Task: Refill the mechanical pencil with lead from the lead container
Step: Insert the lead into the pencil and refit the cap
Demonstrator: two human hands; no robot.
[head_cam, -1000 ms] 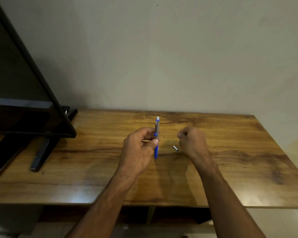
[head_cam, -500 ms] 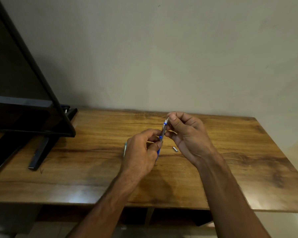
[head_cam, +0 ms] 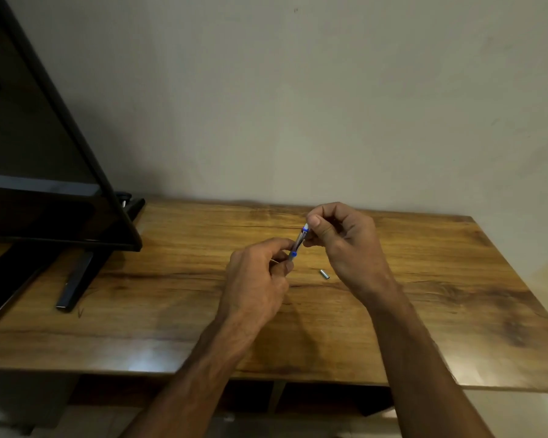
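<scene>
I hold a blue and grey mechanical pencil [head_cam: 299,241] tilted above the wooden table [head_cam: 171,298]. My left hand [head_cam: 257,282] grips its lower part, which is hidden in the fingers. My right hand [head_cam: 345,245] pinches the pencil's white top end between thumb and fingers. A small silver metal cap [head_cam: 324,274] lies on the table just below my right hand. The lead container is hidden from view.
A black television [head_cam: 45,172] on a black stand [head_cam: 76,279] fills the left side of the table. A plain wall rises behind the table. The table's front edge runs below my forearms.
My right hand rose from the table beside the silver cap and closed on the pencil's top end. The pencil tilted to the right. The camera dipped slightly.
</scene>
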